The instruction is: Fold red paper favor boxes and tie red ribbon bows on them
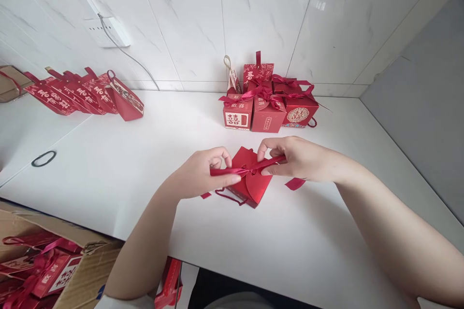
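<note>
A small red gift box (259,187) with folded flaps on top sits on the white table, a dark red cord handle at its left side. Across its top runs a red ribbon (235,171), crossed at the middle. My left hand (205,171) is closed, pinching the ribbon left of the crossing between thumb and fingers. On the other side, my right hand (290,157) pinches the ribbon's right part. One ribbon tail (295,183) hangs out below my right hand, and a short end shows below my left hand.
Several red boxes with bows (268,118) stand by the tiled wall. Flat red packets (89,96) lean in a row at the back left, with a black ring (44,158) in front. A cardboard carton (89,270) of red boxes is at the lower left.
</note>
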`<state>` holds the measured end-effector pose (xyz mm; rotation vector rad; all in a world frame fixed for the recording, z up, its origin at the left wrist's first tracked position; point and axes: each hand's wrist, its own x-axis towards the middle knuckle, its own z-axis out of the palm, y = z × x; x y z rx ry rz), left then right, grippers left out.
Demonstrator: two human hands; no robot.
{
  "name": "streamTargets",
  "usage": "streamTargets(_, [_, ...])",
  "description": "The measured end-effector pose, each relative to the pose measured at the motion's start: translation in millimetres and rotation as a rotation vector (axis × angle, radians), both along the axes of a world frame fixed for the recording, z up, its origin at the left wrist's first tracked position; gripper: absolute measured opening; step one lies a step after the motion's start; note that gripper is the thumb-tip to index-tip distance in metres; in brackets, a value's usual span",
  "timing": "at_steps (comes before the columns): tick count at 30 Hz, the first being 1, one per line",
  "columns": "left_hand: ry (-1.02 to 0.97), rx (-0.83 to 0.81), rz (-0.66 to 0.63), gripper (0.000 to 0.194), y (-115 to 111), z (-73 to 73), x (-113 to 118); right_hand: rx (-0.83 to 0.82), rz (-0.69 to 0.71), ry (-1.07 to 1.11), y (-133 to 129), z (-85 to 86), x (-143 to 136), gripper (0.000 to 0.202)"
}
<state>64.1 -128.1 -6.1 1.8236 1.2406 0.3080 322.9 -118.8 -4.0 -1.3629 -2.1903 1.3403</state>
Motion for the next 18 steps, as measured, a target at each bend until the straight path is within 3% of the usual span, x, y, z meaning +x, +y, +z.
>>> streamTargets(5, [-0.026, 0.218, -0.068, 0.032, -2.6, 1.1, -3.2, 0.189, 0.082, 0.051, -4.5, 5.5, -2.3, 0.021])
streamTargets(10, [-0.105, 0.517, -0.155, 0.020, 2.7, -9.8, -2.1, 0.179, 0.132, 0.125, -0.5, 2.8, -3.0, 0.021])
streamTargets(13, [-0.111, 0.566, -0.218, 0.020, 6.8, -16.3, -4.1, 0.147, 0.118, 0.094, 1.4, -0.4, -2.4, 0.022])
streamTargets(16, [-0.066, 0.609, -0.210, 0.020, 8.8, -18.6, -5.4, 0.159, 0.105, 0.083, 1.6, -2.0, -2.6, 0.030])
streamTargets(18, [-0.049, 0.657, -0.189, 0.019, 8.8, -17.5, -4.1, 0.213, 0.135, 0.078, 1.6, -2.5, -2.7, 0.024])
